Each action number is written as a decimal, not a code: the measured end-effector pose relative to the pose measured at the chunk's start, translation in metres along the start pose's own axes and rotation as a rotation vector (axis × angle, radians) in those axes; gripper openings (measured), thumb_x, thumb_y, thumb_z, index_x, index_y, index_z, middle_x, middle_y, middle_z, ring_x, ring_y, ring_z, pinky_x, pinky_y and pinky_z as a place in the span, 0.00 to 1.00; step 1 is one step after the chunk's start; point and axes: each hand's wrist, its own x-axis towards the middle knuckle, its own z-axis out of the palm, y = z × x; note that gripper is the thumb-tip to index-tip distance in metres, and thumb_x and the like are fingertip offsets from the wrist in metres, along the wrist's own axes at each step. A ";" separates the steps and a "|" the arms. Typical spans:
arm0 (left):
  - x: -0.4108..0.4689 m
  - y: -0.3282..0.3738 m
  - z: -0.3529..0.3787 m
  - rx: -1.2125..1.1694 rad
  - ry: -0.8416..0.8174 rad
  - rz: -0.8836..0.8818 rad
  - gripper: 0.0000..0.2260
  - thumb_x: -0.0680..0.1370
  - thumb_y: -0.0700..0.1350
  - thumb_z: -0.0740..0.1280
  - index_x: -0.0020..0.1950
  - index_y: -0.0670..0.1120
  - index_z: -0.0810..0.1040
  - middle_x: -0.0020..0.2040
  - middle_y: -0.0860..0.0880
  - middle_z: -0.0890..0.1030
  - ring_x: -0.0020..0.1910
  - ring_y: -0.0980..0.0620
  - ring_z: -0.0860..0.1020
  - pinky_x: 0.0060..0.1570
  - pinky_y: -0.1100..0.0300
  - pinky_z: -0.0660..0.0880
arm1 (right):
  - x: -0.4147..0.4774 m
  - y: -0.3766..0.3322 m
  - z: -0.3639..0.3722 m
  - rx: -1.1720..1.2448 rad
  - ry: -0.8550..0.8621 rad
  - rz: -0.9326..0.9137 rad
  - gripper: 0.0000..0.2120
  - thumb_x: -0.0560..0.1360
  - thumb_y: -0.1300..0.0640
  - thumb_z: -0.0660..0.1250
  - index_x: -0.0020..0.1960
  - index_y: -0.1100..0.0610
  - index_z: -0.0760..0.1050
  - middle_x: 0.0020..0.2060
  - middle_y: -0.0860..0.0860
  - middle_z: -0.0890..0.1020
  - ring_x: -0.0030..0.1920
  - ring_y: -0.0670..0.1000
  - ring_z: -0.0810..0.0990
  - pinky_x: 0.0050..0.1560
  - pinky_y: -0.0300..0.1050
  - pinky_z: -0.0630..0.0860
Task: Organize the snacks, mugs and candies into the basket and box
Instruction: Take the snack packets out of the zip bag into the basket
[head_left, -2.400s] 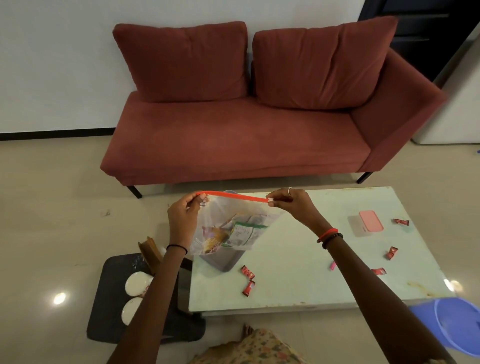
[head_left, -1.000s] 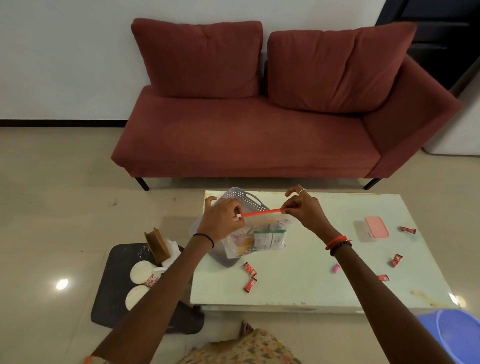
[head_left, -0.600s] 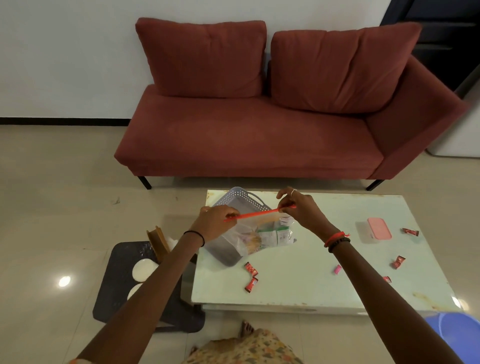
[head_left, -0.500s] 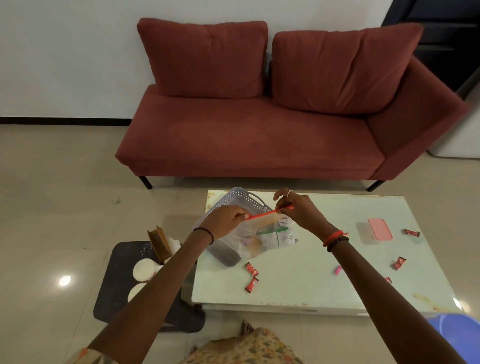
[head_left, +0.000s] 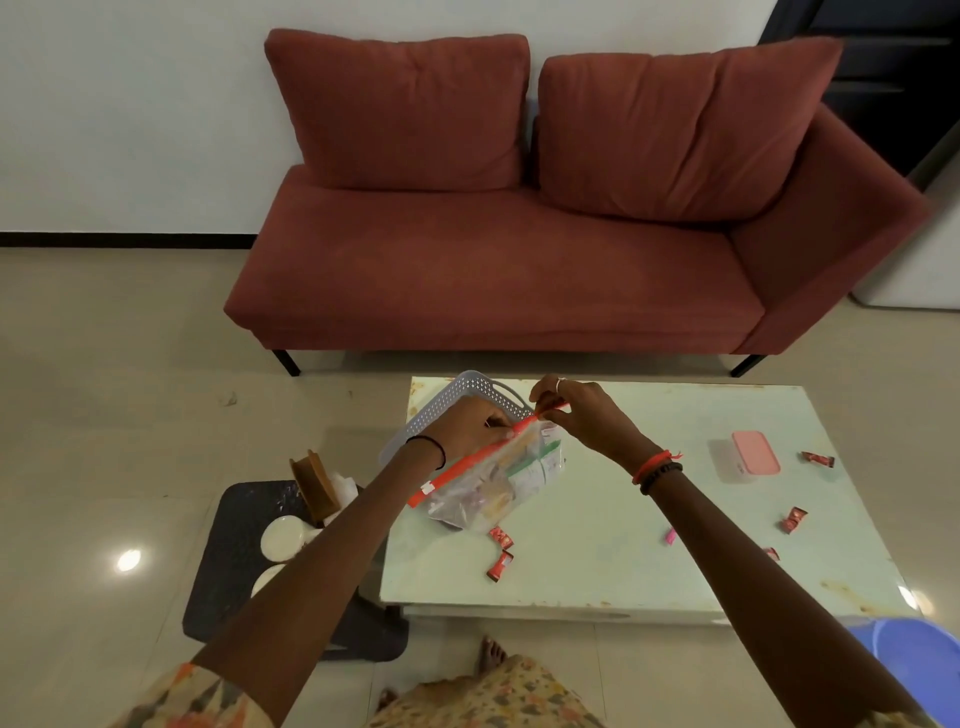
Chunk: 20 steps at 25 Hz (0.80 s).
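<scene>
Head view: the left hand (head_left: 470, 426) pinches the red seal strip (head_left: 470, 460) of the clear snack bag (head_left: 498, 480) partway along it, fingers pressed together on the strip, while the right hand (head_left: 576, 410) pinches the strip's far-right end, thumb and forefinger closed on it. Between the two grips the strip runs taut; its long axis slants from near-left, where the free end with a white slider tab juts out past the left wrist, up to far-right at the right hand. The bag's body hangs off that strip toward the near-right, its lower edge resting on the counter (head_left: 623, 561). The grey perforated basket (head_left: 457, 405) lies just behind and to the left of the bag, directly under the left hand, so the left hand is the nearer one to it. I judge the coming move to be a short carry far-left, mouth strip leading. Loose red candies (head_left: 500, 538) lie near the bag; the pink-lidded box (head_left: 748, 457) sits well apart to the right.
</scene>
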 end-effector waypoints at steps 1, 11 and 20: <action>0.001 0.001 0.000 -0.040 0.030 -0.015 0.11 0.76 0.47 0.66 0.54 0.43 0.82 0.50 0.44 0.84 0.43 0.51 0.79 0.40 0.69 0.73 | 0.000 -0.001 0.001 -0.022 0.035 0.014 0.08 0.73 0.63 0.70 0.52 0.56 0.77 0.49 0.54 0.84 0.50 0.50 0.83 0.53 0.41 0.79; 0.004 0.012 0.018 -0.550 0.277 -0.223 0.12 0.74 0.42 0.69 0.54 0.37 0.80 0.51 0.38 0.83 0.50 0.42 0.81 0.55 0.51 0.78 | 0.002 -0.033 0.060 0.886 0.307 0.685 0.16 0.77 0.53 0.66 0.53 0.67 0.75 0.48 0.62 0.83 0.46 0.57 0.84 0.47 0.45 0.82; 0.004 0.004 0.018 -0.672 0.427 -0.339 0.06 0.76 0.39 0.65 0.49 0.39 0.79 0.46 0.38 0.82 0.41 0.45 0.81 0.47 0.50 0.81 | 0.012 -0.031 0.049 0.814 0.326 0.705 0.05 0.75 0.65 0.65 0.41 0.63 0.77 0.35 0.56 0.80 0.33 0.51 0.78 0.40 0.42 0.80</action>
